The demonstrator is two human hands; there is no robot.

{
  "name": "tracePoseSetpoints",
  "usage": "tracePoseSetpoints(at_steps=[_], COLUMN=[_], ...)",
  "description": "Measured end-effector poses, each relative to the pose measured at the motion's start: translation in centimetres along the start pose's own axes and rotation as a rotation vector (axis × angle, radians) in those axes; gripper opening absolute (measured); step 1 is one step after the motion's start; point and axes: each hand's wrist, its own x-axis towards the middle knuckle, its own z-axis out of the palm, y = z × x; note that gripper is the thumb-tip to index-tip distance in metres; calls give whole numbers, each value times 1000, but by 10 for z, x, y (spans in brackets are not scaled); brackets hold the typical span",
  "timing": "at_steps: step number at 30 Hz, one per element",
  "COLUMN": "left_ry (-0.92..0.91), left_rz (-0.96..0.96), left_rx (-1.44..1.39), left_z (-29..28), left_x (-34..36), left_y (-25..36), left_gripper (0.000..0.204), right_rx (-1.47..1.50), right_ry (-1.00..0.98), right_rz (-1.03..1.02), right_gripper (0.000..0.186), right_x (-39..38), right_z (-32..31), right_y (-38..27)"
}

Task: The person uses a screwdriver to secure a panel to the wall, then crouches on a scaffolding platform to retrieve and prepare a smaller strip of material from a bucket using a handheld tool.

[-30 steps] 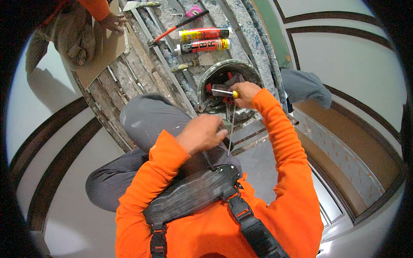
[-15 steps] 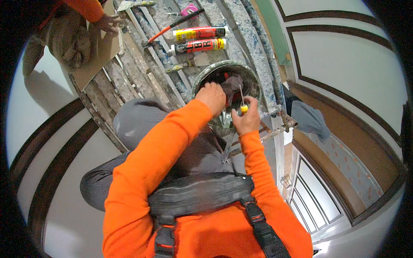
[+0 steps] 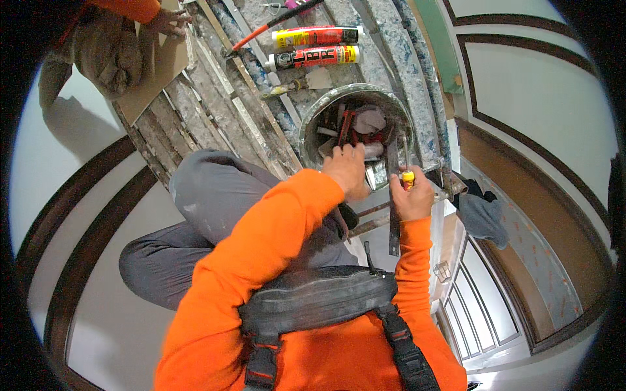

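Observation:
A bucket (image 3: pixel 314 107) with a dirty rim stands on the planks, with red-handled tools (image 3: pixel 346 125) and a crumpled grey cloth (image 3: pixel 370 120) inside. My left hand (image 3: pixel 345 171) reaches over its near rim, fingers curled down among the tools. Whatever those fingers grip is hidden; a pale metal piece (image 3: pixel 370 176) shows beside them. At the right of the rim, my right hand (image 3: pixel 414 197) is closed round a screwdriver (image 3: pixel 408 177) with a yellow handle and thin shaft pointing away from me. A long dark flat metal strip (image 3: pixel 394 225) sticks out of the bucket, passing beside my right thumb.
Two sealant cartridges (image 3: pixel 314 57), a scraper (image 3: pixel 318 79) and a red-and-black hammer-like tool (image 3: pixel 267 29) lie on the plaster-stained planks (image 3: pixel 215 117). Another person's hand (image 3: pixel 168 23) rests near cardboard (image 3: pixel 153 85) at far left. A grey cloth (image 3: pixel 482 218) hangs past the right edge.
Both hands have moved toward me and to the right, the screwdriver now outside the near rim. The dark strip now shows between my hands. The view has shifted somewhat.

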Motion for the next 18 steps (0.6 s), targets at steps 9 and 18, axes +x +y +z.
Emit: tracePoseSetpoints(at_steps=[9,18], left_ry=[86,-15], left_rz=[57,171], left_rx=[70,414], left_z=[14,28], left_x=[-15,-34], left_y=[2,8], left_gripper=[96,49], right_rx=[52,-728], right_ry=[-202,-585], right_rz=[-170,-740], right_gripper=[42,21], right_x=[40,130], right_z=[-20,80], right_y=[-54,-93])
